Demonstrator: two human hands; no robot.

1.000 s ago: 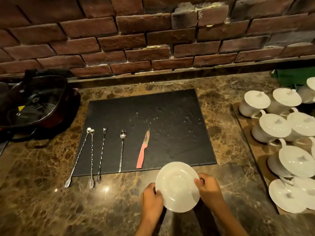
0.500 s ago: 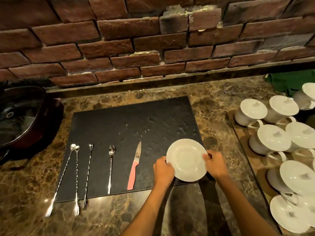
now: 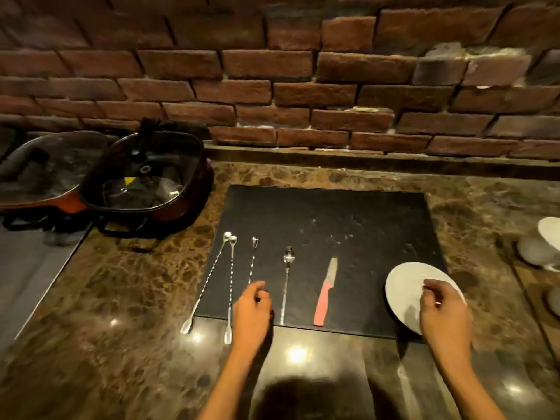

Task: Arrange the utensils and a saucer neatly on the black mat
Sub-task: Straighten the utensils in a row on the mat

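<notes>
Left hand (image 3: 253, 313): over the near edge of the black mat (image 3: 330, 225), fingers curled loosely down over the lower part of the third bar spoon (image 3: 253, 256). Handle end is hidden under the hand, so can't tell whether it has hold of it or is only touching.

Right hand (image 3: 445, 310): over the near right part of the white saucer (image 3: 406, 289), fingers bent, thumb and forefinger close together above the saucer. Blurred; can't tell if it grips the rim or is just above it.

Saucer sits at the mat's near right corner, its near right edge hanging past the mat over the marble counter (image 3: 127, 298).

Row on the mat's near left part, left to right:
- two long twisted bar spoons, bowls nearly touching at the far end: leftmost one (image 3: 209, 278) angled out left, the second (image 3: 231, 286) roughly straight; the near ends of both stick out onto the counter
- the third bar spoon, under the left hand
- a long-handled spoon (image 3: 286, 283), bowl at the far end
- a knife with a pink handle (image 3: 326, 294), blade pointing away, slightly tilted

Spoon and knife lie fully on the mat, well apart from the saucer.

Counter left of the mat: dark pan with a glass lid (image 3: 145, 180), against the brick wall (image 3: 272, 86). White crockery (image 3: 545, 241) at the right edge, partly cut off.
</notes>
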